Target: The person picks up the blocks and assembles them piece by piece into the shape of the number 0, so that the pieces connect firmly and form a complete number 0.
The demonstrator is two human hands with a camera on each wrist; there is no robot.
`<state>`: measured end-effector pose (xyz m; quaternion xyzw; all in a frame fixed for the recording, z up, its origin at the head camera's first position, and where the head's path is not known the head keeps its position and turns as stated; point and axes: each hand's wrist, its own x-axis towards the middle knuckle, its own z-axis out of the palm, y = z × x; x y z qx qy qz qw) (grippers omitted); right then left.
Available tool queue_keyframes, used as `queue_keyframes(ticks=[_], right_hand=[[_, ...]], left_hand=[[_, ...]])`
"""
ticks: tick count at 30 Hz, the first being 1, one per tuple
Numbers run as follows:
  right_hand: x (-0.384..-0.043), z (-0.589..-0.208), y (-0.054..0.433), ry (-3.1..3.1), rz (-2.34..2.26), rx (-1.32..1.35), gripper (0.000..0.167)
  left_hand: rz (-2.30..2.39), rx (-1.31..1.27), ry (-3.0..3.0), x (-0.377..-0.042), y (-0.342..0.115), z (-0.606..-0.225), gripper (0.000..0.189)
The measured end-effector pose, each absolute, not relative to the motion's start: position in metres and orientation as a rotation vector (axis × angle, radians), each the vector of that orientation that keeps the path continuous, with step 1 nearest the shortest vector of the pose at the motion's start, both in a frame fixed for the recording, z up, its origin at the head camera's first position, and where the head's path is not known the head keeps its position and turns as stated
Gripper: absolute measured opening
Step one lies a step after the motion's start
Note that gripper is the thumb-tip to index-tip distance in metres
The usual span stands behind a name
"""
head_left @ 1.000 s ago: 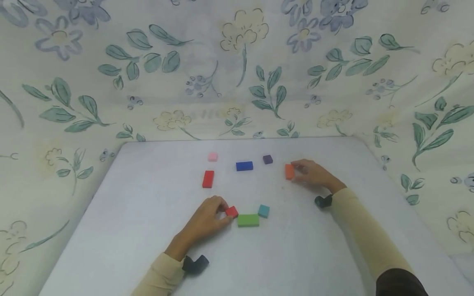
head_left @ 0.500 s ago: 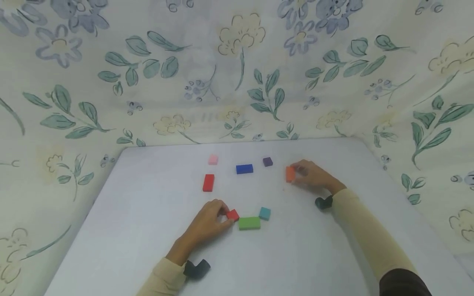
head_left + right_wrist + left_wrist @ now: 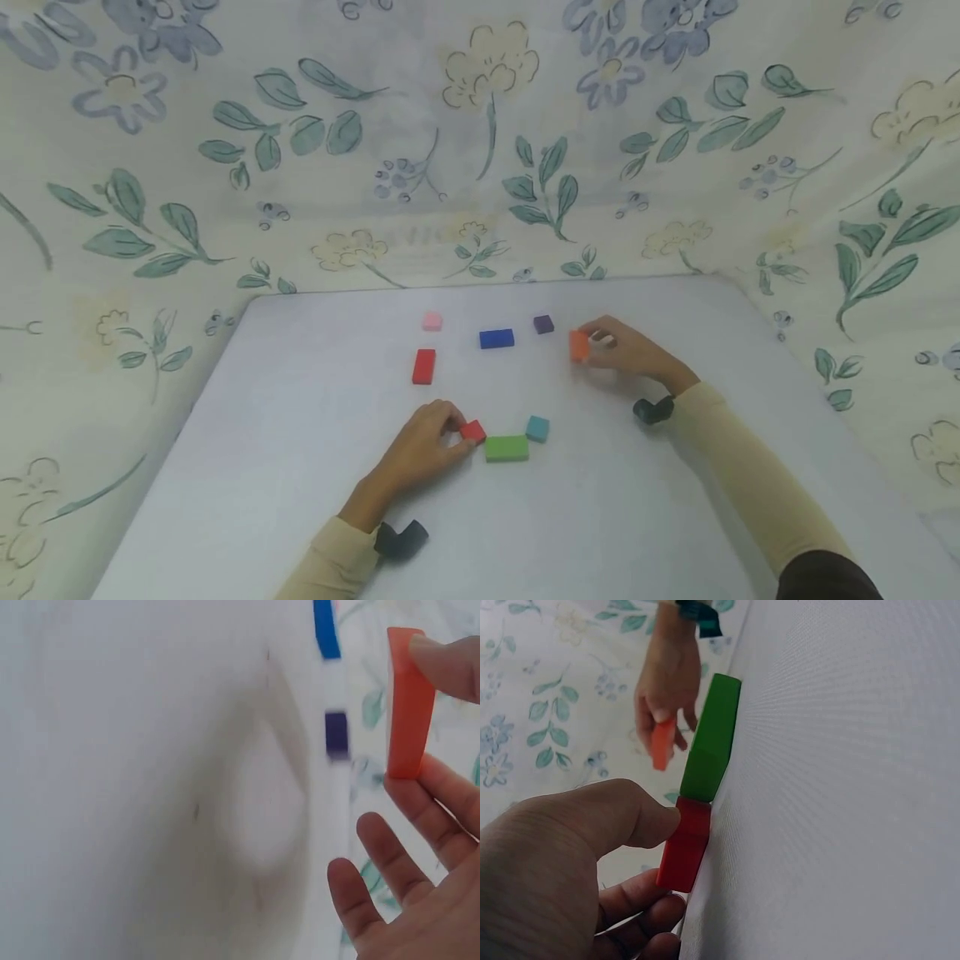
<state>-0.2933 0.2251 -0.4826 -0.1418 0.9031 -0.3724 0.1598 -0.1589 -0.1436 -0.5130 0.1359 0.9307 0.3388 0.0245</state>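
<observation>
White worktop [image 3: 300, 375] | red cube [image 3: 473, 432] being pinched by left grip [image 3: 423, 442], touching green block [image 3: 507, 448] | orange block [image 3: 578, 345] being held aloft by right grip [image 3: 628, 347] | placement apparently being worked; lowering likely being called for

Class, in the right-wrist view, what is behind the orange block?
Pale, leaf-patterned backdrop shows beyond the orange block, which the right hand pinches; whatever lies directly behind it is covered.

The left hand [image 3: 422, 444] pinches the small red block [image 3: 473, 432], which touches the oblong green block [image 3: 507, 448] at its four o'clock, while the right hand [image 3: 628, 348] pinches the oblong orange block [image 3: 578, 345] aloft, toward two o'clock.
</observation>
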Motion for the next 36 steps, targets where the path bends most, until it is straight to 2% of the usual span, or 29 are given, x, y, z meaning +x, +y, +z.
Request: queue_keyframes(ticks=[12,24,36], right_hand=[[-0.277,-0.465,0.188,2.569,-1.039,-0.635,0.057],[-0.268,-0.474,0.176,2.51,-0.946,-0.821,0.057],[-0.26,-0.485,0.165,2.508,-0.898,-0.826,0.056]], left_hand=[[1.024,0.409,2.883,-0.16,-0.141,-0.507,0.023],[1.016,0.427,2.893,-0.161,-0.141,-0.51,0.022],[1.02,0.435,2.894,-0.16,-0.14,-0.511,0.02]])
